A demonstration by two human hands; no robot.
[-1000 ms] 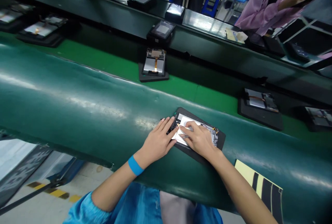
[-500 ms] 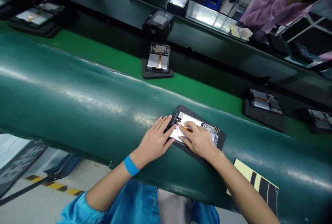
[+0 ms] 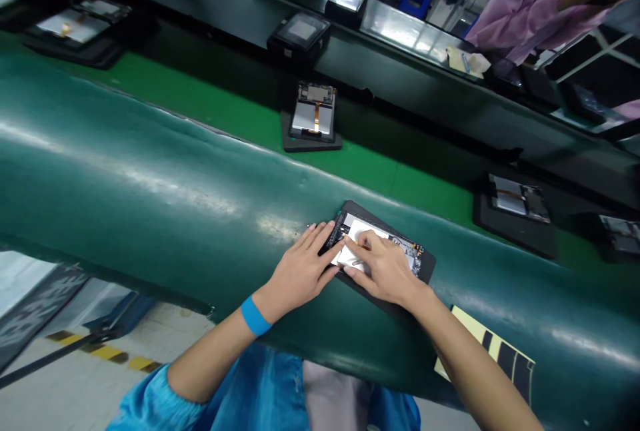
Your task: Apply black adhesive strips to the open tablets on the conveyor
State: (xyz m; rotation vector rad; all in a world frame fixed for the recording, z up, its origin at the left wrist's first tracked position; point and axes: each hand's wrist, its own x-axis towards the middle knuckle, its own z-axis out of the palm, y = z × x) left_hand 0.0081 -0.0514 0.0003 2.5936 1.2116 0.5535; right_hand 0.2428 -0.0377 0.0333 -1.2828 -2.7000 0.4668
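Observation:
An opened tablet [image 3: 367, 228] with a white battery, circuit board and connectors showing lies tilted on a dark foam pad [image 3: 429, 270] in front of me. My left hand [image 3: 305, 264] rests flat with fingers stretched out, its fingertips at the tablet's left end. Over the middle of the tablet is my right hand [image 3: 383, 268], index finger pointing left onto a small connector area and thumb apart, near the lower edge. A bit of orange ribbon cable shows beneath its fingers; the fingertips partly hide the contact spot.
On the green belt [image 3: 180, 94] beyond lie another opened tablet [image 3: 313, 111] and several more on dark pads. A yellow sheet with black strips [image 3: 493, 344] is by my right forearm. Across the line is a person in a pink sleeve [image 3: 520, 8].
My right thumb and index finger have shifted slightly on the tablet, covering more of the orange cable. My left hand stays nearly in place. The tablets on the belt appear slightly further right.

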